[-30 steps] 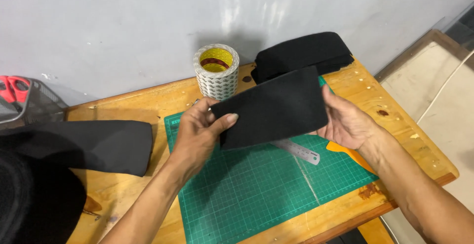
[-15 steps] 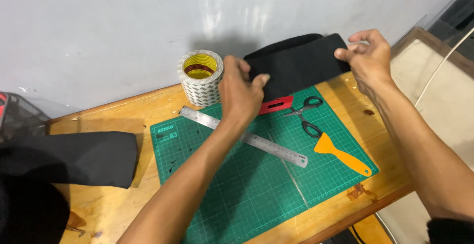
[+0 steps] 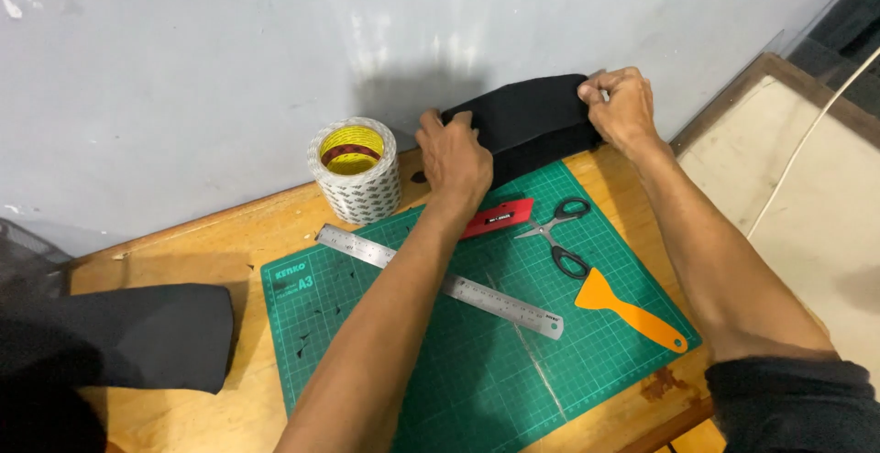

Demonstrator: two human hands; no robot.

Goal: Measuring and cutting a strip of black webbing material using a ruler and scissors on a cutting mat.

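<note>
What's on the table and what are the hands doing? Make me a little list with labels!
left hand: left hand presses on the black foam pieces at the wall
right hand: right hand grips their right end
beside them: roll of tape, standing on the wooden table
on the green cutting mat: metal ruler, red cutter, black scissors, orange scraper
far left: another black foam piece, lying flat
</note>
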